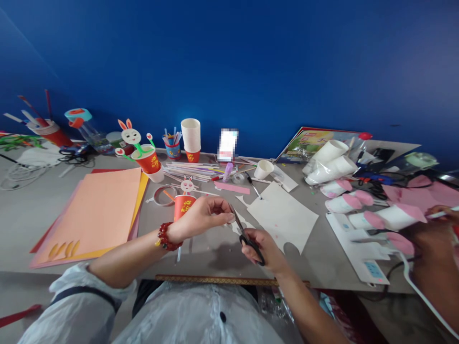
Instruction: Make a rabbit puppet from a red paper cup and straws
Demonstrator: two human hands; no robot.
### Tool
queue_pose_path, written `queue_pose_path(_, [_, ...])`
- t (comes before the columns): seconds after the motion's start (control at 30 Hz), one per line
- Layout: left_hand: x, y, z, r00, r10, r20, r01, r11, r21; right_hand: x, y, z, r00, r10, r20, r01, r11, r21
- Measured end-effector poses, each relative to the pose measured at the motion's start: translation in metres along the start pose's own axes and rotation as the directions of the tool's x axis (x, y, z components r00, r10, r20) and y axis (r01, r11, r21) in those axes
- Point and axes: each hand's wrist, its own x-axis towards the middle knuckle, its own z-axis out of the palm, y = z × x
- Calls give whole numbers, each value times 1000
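Note:
My right hand [263, 246] grips a pair of black-handled scissors [255, 247], with the blades pointing up and away from me. Just left of the blades, my left hand [206, 215] is closed in a pinch at the fingertips on what looks like a small piece of white paper [232, 218], mostly hidden by the fingers. White paper scraps [245, 220] lie beneath the blades. To the right is a white sheet [283, 215] with curved bites cut from its edge. Partly behind my left wrist stands a red paper cup [183, 204] with a small rabbit face [187, 185] above it.
Stacked coloured paper [96, 205] lies at left, near a red cup [148, 160] with a larger rabbit figure. Straws and sticks [190, 171] and stacked white cups [191, 134] stand behind. A power strip [358, 248] and another person's arm [435, 258] are at right.

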Motion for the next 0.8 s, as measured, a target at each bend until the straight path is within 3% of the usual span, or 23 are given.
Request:
queue_pose_path(0.3, [1, -4, -1, 1000, -11, 0, 11, 998, -63, 0, 0, -1, 999, -35, -31, 33, 997, -63])
queue_pose_path(0.8, [0, -5, 0, 1000, -3, -20, 1, 996, -84, 1, 7, 3, 999, -25, -24, 26, 999, 26])
